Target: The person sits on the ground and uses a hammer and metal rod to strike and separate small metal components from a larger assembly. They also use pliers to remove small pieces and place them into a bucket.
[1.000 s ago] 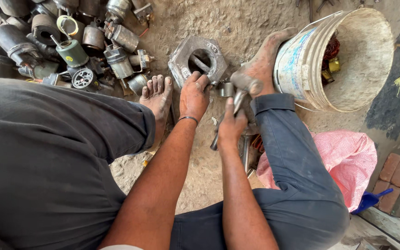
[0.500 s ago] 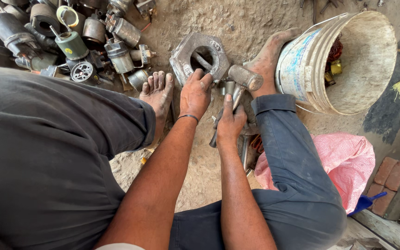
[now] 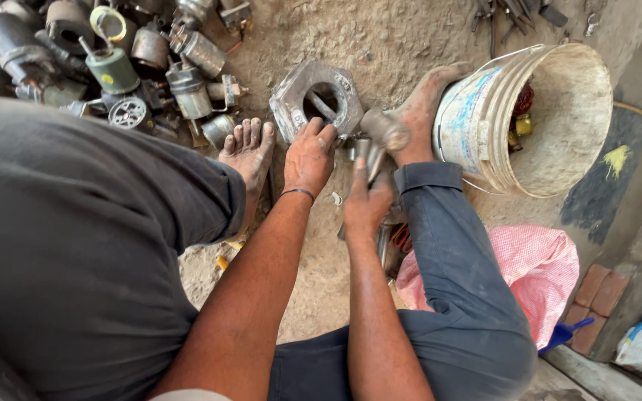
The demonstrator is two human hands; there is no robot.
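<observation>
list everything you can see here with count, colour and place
hexagonal metal block: one, grey, round hole in the middle, on the dirt ahead of the hands
hammer: one, dull metal head, in the right hand's grip beside the block
motor parts pile: many, grey, rusty, one green, top left on the ground
bucket: one, white with blue print, tipped on its side, right of the block
pink sack: one, lower right by the right leg
bricks: a few, reddish, far lower right
left hand: fingers resting on the block's near edge
right hand: closed round the hammer handle
bare feet: two, one each side of the block
</observation>
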